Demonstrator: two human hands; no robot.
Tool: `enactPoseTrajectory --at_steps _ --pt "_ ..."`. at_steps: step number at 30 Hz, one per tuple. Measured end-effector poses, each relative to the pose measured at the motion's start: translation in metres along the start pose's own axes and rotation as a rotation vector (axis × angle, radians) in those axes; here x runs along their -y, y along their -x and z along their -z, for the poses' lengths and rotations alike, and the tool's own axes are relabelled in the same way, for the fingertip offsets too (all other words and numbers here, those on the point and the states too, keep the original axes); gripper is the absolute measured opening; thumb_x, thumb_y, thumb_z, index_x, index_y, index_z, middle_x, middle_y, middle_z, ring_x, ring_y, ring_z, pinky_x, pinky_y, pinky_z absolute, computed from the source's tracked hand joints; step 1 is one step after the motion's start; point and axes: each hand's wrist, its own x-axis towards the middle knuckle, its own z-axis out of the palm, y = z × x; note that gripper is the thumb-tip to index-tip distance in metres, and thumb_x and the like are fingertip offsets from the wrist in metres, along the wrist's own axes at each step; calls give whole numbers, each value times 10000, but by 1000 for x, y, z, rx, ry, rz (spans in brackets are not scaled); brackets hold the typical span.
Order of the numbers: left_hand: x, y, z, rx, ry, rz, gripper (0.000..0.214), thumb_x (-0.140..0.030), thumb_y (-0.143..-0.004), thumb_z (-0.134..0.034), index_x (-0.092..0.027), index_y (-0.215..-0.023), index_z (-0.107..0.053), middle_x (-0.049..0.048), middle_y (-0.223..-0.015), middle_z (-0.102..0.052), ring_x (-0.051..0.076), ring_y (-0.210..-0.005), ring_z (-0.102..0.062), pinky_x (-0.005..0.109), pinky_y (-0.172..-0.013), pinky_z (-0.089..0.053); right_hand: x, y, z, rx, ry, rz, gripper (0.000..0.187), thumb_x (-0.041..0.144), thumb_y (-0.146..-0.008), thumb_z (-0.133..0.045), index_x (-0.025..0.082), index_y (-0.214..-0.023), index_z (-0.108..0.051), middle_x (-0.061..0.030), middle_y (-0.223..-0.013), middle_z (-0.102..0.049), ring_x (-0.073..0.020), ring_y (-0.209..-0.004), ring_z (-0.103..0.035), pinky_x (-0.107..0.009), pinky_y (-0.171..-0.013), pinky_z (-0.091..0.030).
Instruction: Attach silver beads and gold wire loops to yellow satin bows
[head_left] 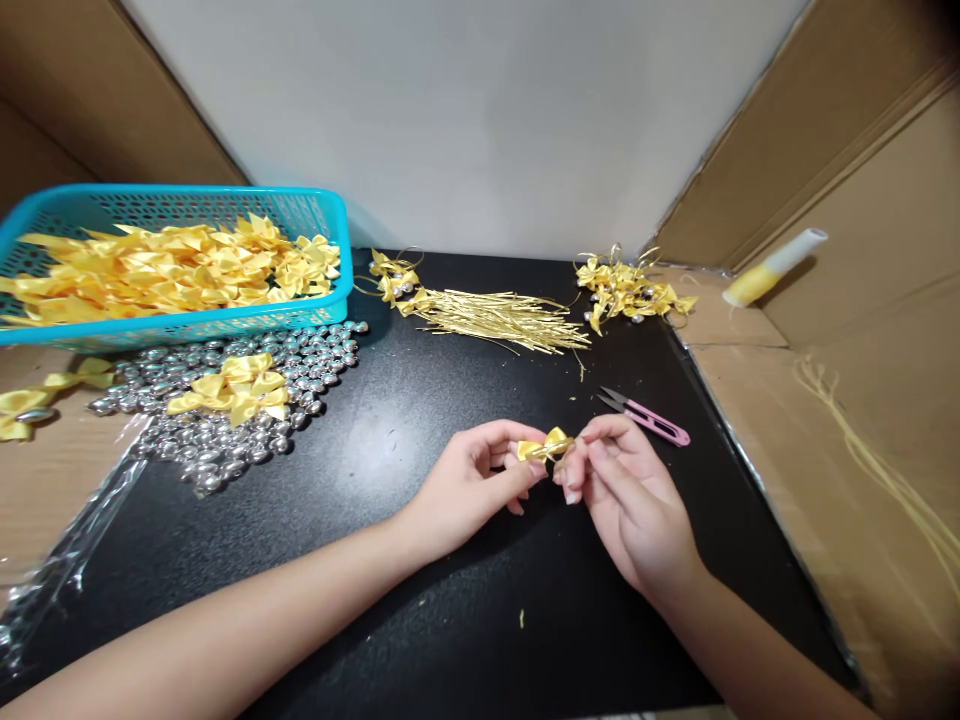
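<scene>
Between thumb and fingers, my left hand [480, 485] pinches a small yellow satin bow [556, 442] above the black table. A thin gold cord [551, 453] lies across the bow and runs to its right end. There my right hand [634, 495] is closed, thumb against forefinger, on the cord's end; the fingertips hide most of it. Just beyond the right hand lies a pair of pink thread snips [656, 424], blades pointing up and left.
A turquoise basket [341, 240] full of yellow bows stands at the back left. Silver beads [225, 445] spread before it, with loose bows [240, 388] on top. Gold cord lengths [510, 320] lie at the back, between finished-looking bow clusters [397, 278]. Cardboard walls [862, 150] flank the table.
</scene>
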Motion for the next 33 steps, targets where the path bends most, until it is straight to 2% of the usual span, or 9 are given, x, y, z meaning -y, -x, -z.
enactPoseTrajectory --at_steps 4,7,10,13,15,19,26,33 --pt "-3 1 0 -28 -17 -17 238 -245 -732 -696 -131 -937 -655 28 -766 -645 112 -632 -567 195 -505 -504 -3 2 0 10 36 66 107 332 -864 -653 238 -853 -603 32 -614 -606 -128 -560 -547 -290 -590 -455" --pt "-1 1 3 -39 55 -12 236 -189 -710 -588 -140 -926 -669 22 -725 -643 119 -595 -577 220 -512 -524 -6 6 0 42 81 123 77 316 -903 -607 245 -873 -610 33 -629 -605 -128 -576 -558 -301 -623 -466" --pt "1 0 5 -59 123 13 224 -231 -756 -531 -138 -887 -687 33 -706 -648 130 -592 -587 240 -507 -540 -9 9 2 71 123 154 73 299 -924 -579 249 -887 -618 29 -655 -607 -131 -607 -566 -304 -650 -464" --pt "0 -1 3 -79 100 51 224 -337 -804 -620 -132 -862 -692 36 -712 -666 130 -607 -610 250 -539 -555 -11 10 3 92 133 161 68 273 -931 -568 248 -902 -625 26 -668 -604 -133 -628 -567 -301 -656 -458" --pt "-1 -2 2 -64 94 86 261 -364 -753 -718 -129 -863 -694 43 -744 -694 133 -625 -636 258 -572 -564 -12 11 4 110 130 151 73 259 -938 -559 246 -911 -626 28 -660 -601 -127 -626 -562 -291 -655 -452" --pt "-3 -4 3 -36 128 163 340 -311 -625 -838 -119 -872 -705 53 -746 -730 132 -635 -662 255 -615 -564 -12 11 5 132 134 156 95 239 -949 -538 251 -921 -628 32 -660 -597 -116 -631 -549 -282 -669 -443" --pt "-2 -4 2 -140 186 176 342 -307 -611 -847 -106 -860 -723 53 -709 -742 124 -586 -677 239 -606 -562 -10 12 7 124 133 204 100 244 -951 -537 260 -924 -632 39 -623 -560 -119 -602 -533 -305 -649 -426" --pt "0 -3 -1 -191 128 165 223 -246 -646 -792 -98 -800 -730 52 -674 -742 118 -585 -680 200 -580 -555 -10 15 10 159 195 236 100 239 -953 -539 260 -932 -635 53 -584 -506 -102 -583 -503 -298 -643 -413"
